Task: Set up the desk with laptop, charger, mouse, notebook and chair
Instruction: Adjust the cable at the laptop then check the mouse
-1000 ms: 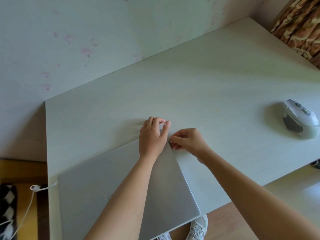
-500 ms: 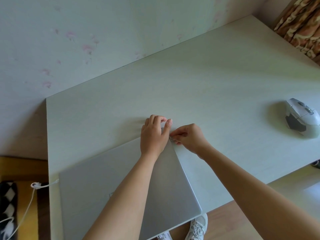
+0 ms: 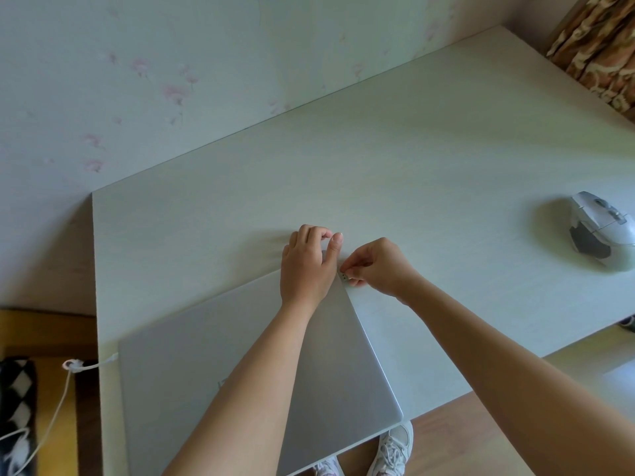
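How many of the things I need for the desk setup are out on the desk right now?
2: the closed laptop at the near left edge, its charger cable trailing off the left side, and the mouse at the far right. No notebook or chair shows.

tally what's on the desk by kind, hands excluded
Laptop, closed: 1
Mouse: 1
Charger cable, white, at the laptop's left edge: 1
Small plug, pinched in the right hand at the laptop's right edge: 1
Total: 4
No notebook or chair in view. The left hand rests on the lid's far right corner.
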